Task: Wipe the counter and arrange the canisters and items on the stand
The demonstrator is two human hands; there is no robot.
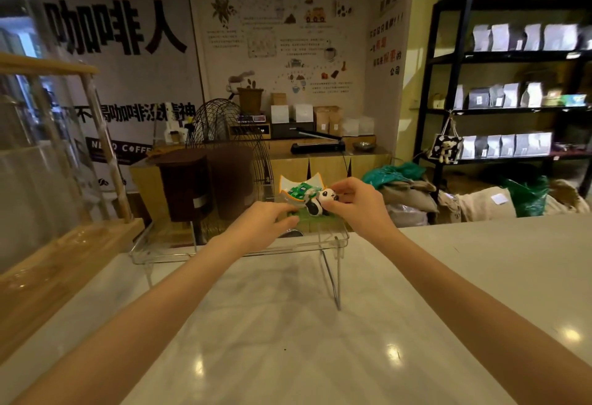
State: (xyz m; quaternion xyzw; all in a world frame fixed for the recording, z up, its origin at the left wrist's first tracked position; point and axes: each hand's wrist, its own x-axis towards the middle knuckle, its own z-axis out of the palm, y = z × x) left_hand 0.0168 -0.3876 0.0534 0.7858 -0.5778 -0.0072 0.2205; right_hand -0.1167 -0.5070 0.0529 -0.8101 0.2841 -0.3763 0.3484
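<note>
A clear acrylic stand (333, 241) with thin metal legs sits on the white marble counter (288, 324). On its right part rests a panda figurine (320, 202) on a green base, with a small green piece and a white-and-orange backing behind it. My right hand (358, 202) grips the panda at its head. My left hand (266, 222) lies on the stand beside the figurine, fingers touching the green base. Two dark brown canisters (185, 186) stand on the left part of the stand.
A wooden-framed glass display case (48, 180) stands at the left on the counter. Behind the counter are a black wire fan (224, 129), a low wooden cabinet with boxes, sacks on the floor and black shelves (512, 84) of bags at the right.
</note>
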